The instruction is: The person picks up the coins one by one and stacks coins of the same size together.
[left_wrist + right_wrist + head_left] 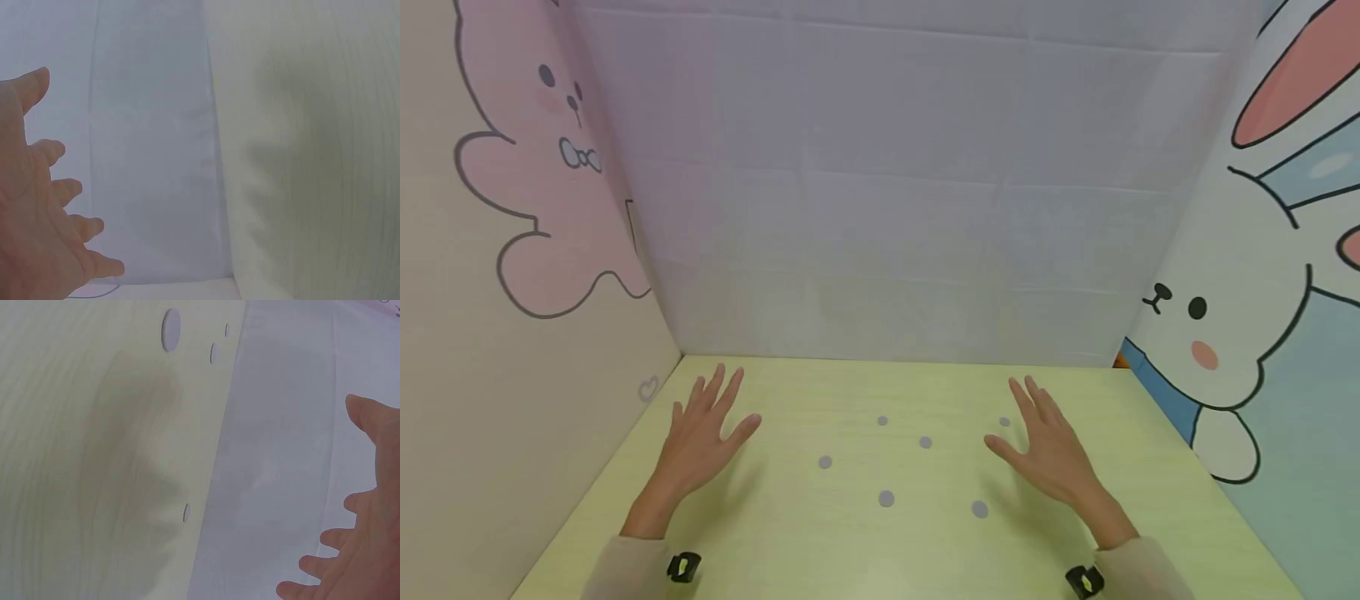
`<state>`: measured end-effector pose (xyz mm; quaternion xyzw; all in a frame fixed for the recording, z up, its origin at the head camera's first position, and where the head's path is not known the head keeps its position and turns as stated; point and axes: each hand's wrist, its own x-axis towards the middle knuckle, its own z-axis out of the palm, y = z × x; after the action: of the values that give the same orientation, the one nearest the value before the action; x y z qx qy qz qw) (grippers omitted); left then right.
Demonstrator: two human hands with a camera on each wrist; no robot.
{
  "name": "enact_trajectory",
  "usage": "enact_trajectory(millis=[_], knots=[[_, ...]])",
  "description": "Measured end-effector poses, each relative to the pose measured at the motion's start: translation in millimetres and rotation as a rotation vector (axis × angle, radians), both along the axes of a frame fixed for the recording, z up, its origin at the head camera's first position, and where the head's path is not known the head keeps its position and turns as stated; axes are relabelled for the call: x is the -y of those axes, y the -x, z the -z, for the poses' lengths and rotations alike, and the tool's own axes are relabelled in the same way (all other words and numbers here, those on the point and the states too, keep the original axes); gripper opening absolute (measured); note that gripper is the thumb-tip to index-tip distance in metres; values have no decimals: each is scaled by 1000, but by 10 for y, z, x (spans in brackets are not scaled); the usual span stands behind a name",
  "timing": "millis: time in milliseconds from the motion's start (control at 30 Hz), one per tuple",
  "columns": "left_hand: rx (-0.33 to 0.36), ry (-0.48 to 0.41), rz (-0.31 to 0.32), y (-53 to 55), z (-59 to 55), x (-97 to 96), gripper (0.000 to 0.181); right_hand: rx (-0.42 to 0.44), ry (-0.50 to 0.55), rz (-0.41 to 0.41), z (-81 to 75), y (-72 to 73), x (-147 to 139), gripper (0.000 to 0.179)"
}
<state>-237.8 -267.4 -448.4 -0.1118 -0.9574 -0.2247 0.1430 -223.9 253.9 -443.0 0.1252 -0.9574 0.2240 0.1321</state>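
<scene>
Several flat grey discs lie scattered over the middle of the pale yellow table [820, 550], among them a front disc [886, 498], a front right disc [980, 509] and a left disc [825, 462]. My left hand [696, 446] hovers over the table's left side, fingers spread and straight, holding nothing. On the right, my right hand [1048, 450] is held the same way, palm inward, thumb toward the middle. The far right disc [1004, 422] is the one nearest its fingers. Soft shadows of both hands fall on the tabletop.
A white cloth backdrop [910, 192] rises behind the table. Left stands a side panel with a pink cartoon animal [572, 233]; right, one with a white rabbit [1232, 350]. Small black devices sit at the left wrist [684, 567] and right wrist [1085, 582].
</scene>
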Motion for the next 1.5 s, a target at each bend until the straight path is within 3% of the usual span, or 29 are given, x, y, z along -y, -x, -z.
enact_trajectory(millis=[400,700,1000,1267,1500], knots=[[74,-183,40,117,234,-79,80,52,184,-39,136,112,249,89],[100,-311,155,148,339,-117,73,96,332,-85,223,192,467,77],[137,-318,179,209,455,-199,71,145,376,-141,310,217,746,66],[141,-312,209,201,414,-285,68,162,436,-214,350,196,999,58],[161,-281,207,230,430,-303,65,226,462,-308,345,208,1205,55]])
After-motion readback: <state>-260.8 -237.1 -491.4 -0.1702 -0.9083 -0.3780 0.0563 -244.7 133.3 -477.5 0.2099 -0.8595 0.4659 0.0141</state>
